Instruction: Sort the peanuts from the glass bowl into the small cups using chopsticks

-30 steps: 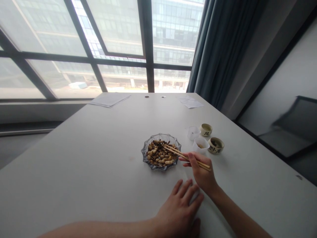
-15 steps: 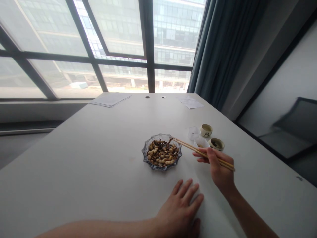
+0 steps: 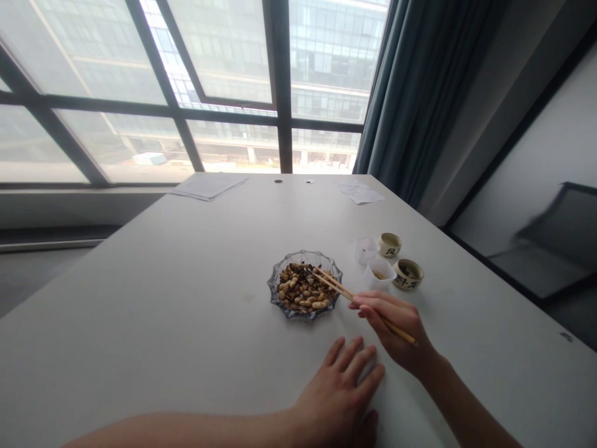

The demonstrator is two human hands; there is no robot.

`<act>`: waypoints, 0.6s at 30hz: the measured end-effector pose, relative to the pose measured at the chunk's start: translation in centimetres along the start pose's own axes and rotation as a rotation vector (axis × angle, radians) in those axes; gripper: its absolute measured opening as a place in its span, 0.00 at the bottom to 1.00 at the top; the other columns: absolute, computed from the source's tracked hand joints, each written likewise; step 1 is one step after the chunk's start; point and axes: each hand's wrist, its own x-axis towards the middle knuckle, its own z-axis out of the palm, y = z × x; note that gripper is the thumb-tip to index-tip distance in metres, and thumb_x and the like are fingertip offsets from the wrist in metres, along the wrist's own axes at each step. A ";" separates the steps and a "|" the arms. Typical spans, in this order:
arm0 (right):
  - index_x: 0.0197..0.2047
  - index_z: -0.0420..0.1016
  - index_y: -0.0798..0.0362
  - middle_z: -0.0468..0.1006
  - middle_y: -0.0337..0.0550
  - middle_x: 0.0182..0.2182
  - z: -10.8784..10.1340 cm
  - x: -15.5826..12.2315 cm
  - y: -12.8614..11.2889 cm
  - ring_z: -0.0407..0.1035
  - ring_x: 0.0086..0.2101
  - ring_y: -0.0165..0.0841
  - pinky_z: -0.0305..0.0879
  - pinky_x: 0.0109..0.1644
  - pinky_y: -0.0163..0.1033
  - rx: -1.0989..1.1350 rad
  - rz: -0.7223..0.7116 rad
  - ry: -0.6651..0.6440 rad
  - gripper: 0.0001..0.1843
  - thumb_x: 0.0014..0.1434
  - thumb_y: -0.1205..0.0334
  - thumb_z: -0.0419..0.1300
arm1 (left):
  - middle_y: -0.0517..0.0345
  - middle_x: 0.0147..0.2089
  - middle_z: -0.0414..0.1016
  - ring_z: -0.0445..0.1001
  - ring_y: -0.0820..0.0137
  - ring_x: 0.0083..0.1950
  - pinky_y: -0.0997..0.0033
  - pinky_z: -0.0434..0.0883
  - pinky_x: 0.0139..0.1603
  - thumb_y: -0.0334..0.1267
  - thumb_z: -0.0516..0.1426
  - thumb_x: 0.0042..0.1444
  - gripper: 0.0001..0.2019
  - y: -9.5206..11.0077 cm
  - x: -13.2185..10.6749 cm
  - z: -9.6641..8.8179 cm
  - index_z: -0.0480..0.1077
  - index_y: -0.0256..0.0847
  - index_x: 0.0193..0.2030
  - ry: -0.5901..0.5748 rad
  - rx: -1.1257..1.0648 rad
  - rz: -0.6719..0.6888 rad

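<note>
Wooden chopsticks (image 3: pixel 340 288) are gripped in my right hand (image 3: pixel 396 323), their tips slightly apart over the nuts and seeds. A scalloped clear glass bowl (image 3: pixel 275 297) holds these peanuts in shells (image 3: pixel 305 302) mixed with dark sunflower seeds (image 3: pixel 298 269). Whether the tips touch any piece I cannot tell. My left hand (image 3: pixel 342 386) lies flat on the table in front of the bowl, fingers spread, holding nothing. Right of the bowl stand two small translucent plastic cups; the nearer cup (image 3: pixel 380 281) has some small pieces in it, and the farther cup (image 3: pixel 366 255) contains a tiny dark bit.
Two small ceramic cups with dark characters, a farther one (image 3: pixel 389 252) and a nearer one (image 3: pixel 409 283) with dark contents, stand beside the plastic cups. Papers (image 3: pixel 209 186) lie at the white table's far left, another sheet (image 3: pixel 361 191) at its far right. Windows and a curtain (image 3: pixel 396 93) are behind.
My right hand has come down and toward me, its chopstick tips shifting from the bowl's far right rim to over the nuts and seeds. A dark piece at the tips no longer shows there.
</note>
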 end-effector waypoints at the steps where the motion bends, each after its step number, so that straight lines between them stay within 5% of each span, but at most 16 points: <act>1: 0.47 0.86 0.49 0.87 0.47 0.42 0.0 0.1 -0.1 0.82 0.42 0.41 0.83 0.42 0.43 0.023 0.017 0.054 0.12 0.70 0.63 0.60 | 0.47 0.78 0.54 0.49 0.48 0.78 0.40 0.48 0.75 0.51 0.56 0.70 0.30 0.0 0.0 0.0 0.59 0.44 0.74 -0.003 0.005 0.001; 7: 0.41 0.87 0.54 0.88 0.49 0.33 -2.6 1.1 -0.7 0.84 0.32 0.42 0.84 0.35 0.44 0.096 0.249 0.475 0.16 0.68 0.51 0.64 | 0.46 0.77 0.55 0.50 0.47 0.78 0.41 0.48 0.76 0.51 0.56 0.70 0.30 0.0 0.0 0.0 0.60 0.43 0.74 -0.015 0.016 0.003; 14: 0.35 0.86 0.57 0.86 0.50 0.29 -8.9 0.9 -0.6 0.83 0.26 0.40 0.82 0.27 0.36 0.011 0.287 0.752 0.18 0.62 0.49 0.70 | 0.46 0.78 0.55 0.49 0.48 0.78 0.41 0.47 0.76 0.53 0.53 0.72 0.29 -0.1 0.0 0.0 0.60 0.43 0.73 -0.009 -0.013 0.006; 18: 0.32 0.84 0.59 0.84 0.49 0.25 -10.5 0.6 -0.2 0.81 0.22 0.41 0.77 0.19 0.35 -0.057 0.357 0.811 0.22 0.62 0.46 0.69 | 0.46 0.78 0.55 0.49 0.48 0.78 0.41 0.46 0.76 0.53 0.53 0.71 0.29 -0.1 0.0 0.1 0.60 0.43 0.73 -0.003 -0.020 0.004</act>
